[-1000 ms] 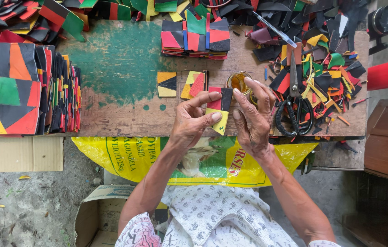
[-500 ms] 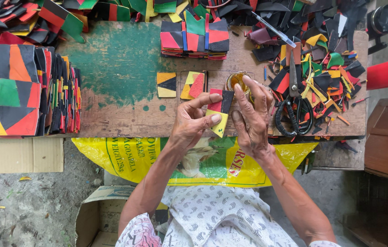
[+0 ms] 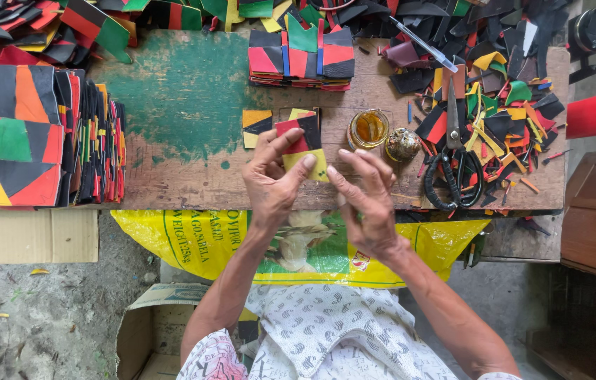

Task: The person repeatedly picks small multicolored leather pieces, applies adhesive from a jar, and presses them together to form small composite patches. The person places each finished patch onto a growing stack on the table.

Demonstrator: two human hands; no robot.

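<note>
Worn wooden table (image 3: pixel 192 176), green-stained: our left hand (image 3: pixel 273 179) pinches a red, black and yellow patch (image 3: pixel 303 144) just left of the glue jar (image 3: pixel 368 128); our right hand (image 3: pixel 368 200), fingers spread and empty, hovers below the jar. Scissors (image 3: pixel 456 165) lie right of it.

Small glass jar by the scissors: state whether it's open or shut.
Open: the small glass jar shows amber liquid from above, and its likely lid lies beside it.
</note>
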